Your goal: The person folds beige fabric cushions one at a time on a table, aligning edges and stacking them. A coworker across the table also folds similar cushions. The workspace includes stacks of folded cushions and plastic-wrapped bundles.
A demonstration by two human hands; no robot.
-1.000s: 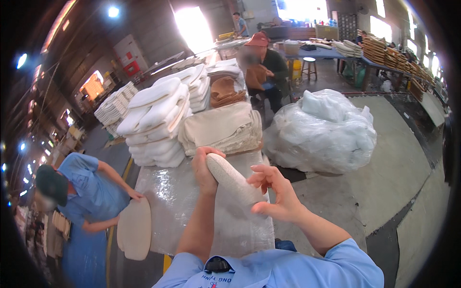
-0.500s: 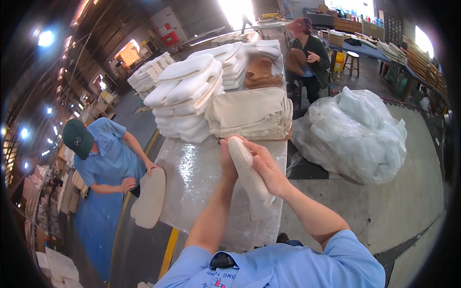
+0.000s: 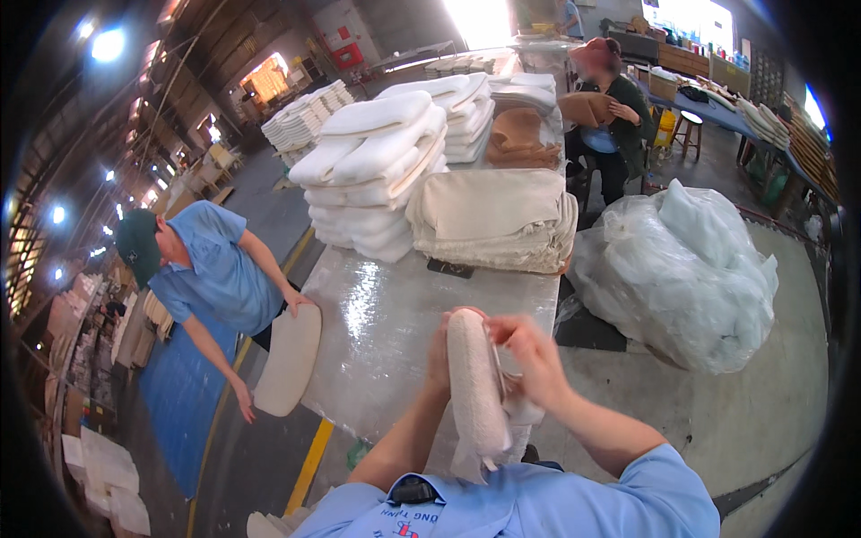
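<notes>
A long, narrow cushion in cream, textured fabric [image 3: 477, 394] stands on end before my chest, with loose cloth hanging at its lower end. My left hand [image 3: 438, 359] is closed around its left side near the top; most of those fingers are hidden behind it. At its upper right edge, my right hand [image 3: 538, 359] is slightly blurred, with thumb and fingers pinched at the cover's fabric. Beyond my hands lies a folded stack of beige fabric covers [image 3: 489, 215] on the plastic-covered table [image 3: 359, 296], with a flat dark object [image 3: 448, 268] at its near edge.
Tall piles of white padding [image 3: 372, 170] and brown covers [image 3: 525, 134] occupy the far table. A large bag of clear plastic [image 3: 677, 278] sits on the floor at right. On the left, a person in blue [image 3: 220, 269] handles a cream panel [image 3: 289, 363]; another person [image 3: 614, 125] holds brown material.
The cushion has come closer to my chest and turned more upright. My right hand has moved from its side to its upper right edge. The left co-worker's near hand has shifted down the panel.
</notes>
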